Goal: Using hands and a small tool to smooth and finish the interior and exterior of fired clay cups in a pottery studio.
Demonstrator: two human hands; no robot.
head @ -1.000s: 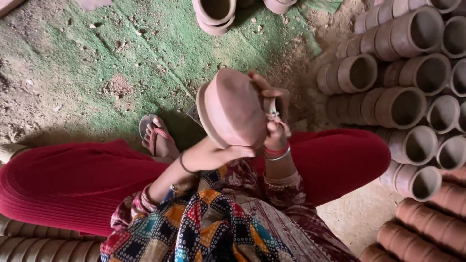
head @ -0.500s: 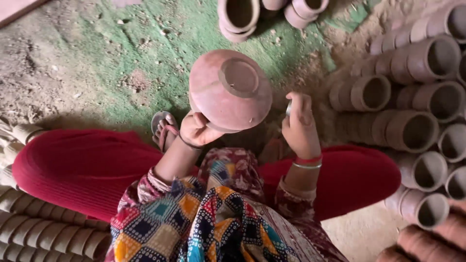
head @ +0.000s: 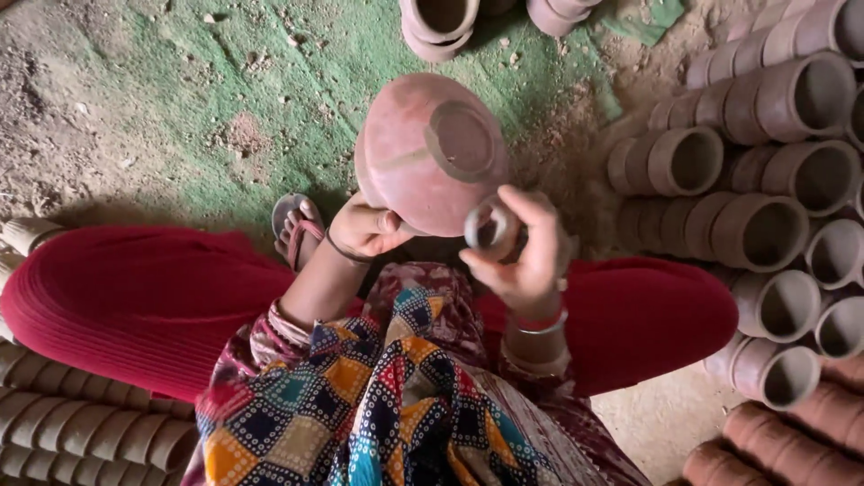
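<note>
Holding: reddish clay bowl (head: 430, 153), raised above the lap, underside and ring foot turned toward the camera
Left hand (head: 367, 227): closed on the lower left edge of the clay bowl, fingers curled under the rim, thumb on the outer wall
Right hand (head: 525, 250): fingers partly curled, thumb and forefinger pinched on a small clay ring (head: 489, 225)
Small clay ring: just below the lower right edge of the clay bowl, touching or nearly touching it; exact contact not discernible
Wrists: dark band on the left, red and metal bangles (head: 538, 322) on the right
Clothing: red garment (head: 135, 301) spread over both knees, patterned multicolour scarf (head: 378, 405) across the chest
Foot: sandalled foot (head: 295, 227) on the ground just left of the left hand
Ground: green mat (head: 225, 99) dusted with dry soil
Right side: stacked rows of clay cups (head: 765, 180) lying on their sides, mouths facing left and toward the camera
Lower left: further rows of nested cups (head: 81, 423)
Top edge: stacked clay pots (head: 441, 22), well apart from the hands
</note>
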